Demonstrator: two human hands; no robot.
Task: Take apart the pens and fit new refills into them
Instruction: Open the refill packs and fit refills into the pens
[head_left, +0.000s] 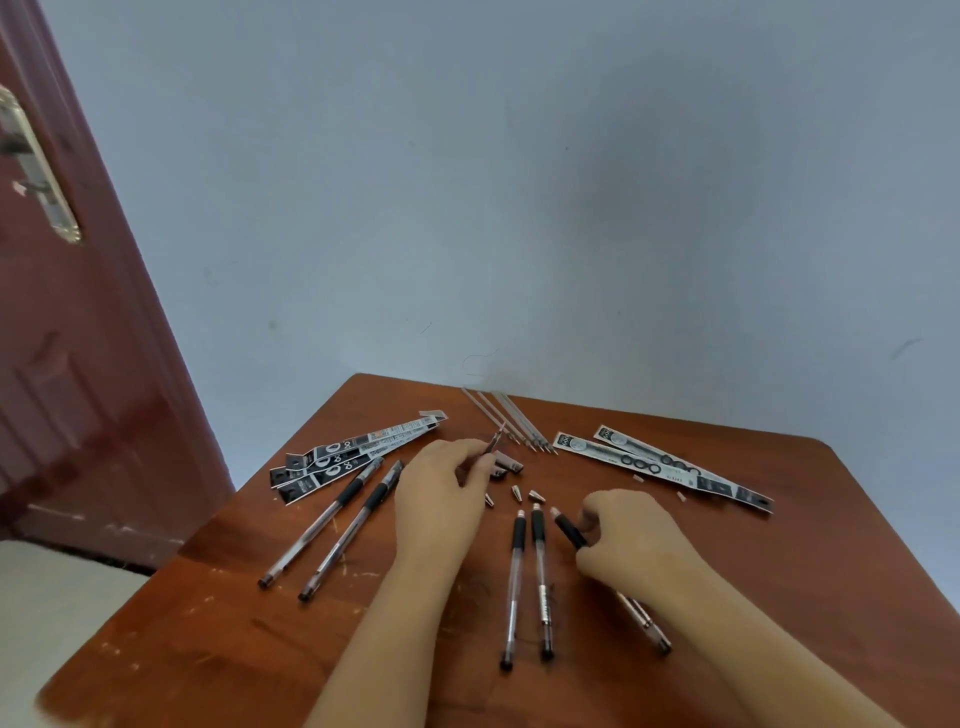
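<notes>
My left hand (441, 493) pinches a thin refill (494, 440) whose tip points up and away, just above the pen caps (509, 462). My right hand (631, 543) grips an open pen barrel (569, 530) with a black grip; its rear end (647, 621) sticks out behind the hand. Two more open barrels (527, 577) lie between my hands. Small metal tips (524, 493) lie in front of them. Two whole pens (337, 525) lie at the left. Several bare refills (511, 421) lie at the table's far edge.
Refill packets lie at the left (353, 454) and at the right (660, 465) of the wooden table (234, 639). A grey wall stands right behind the table. A dark red door (78, 338) is at the left.
</notes>
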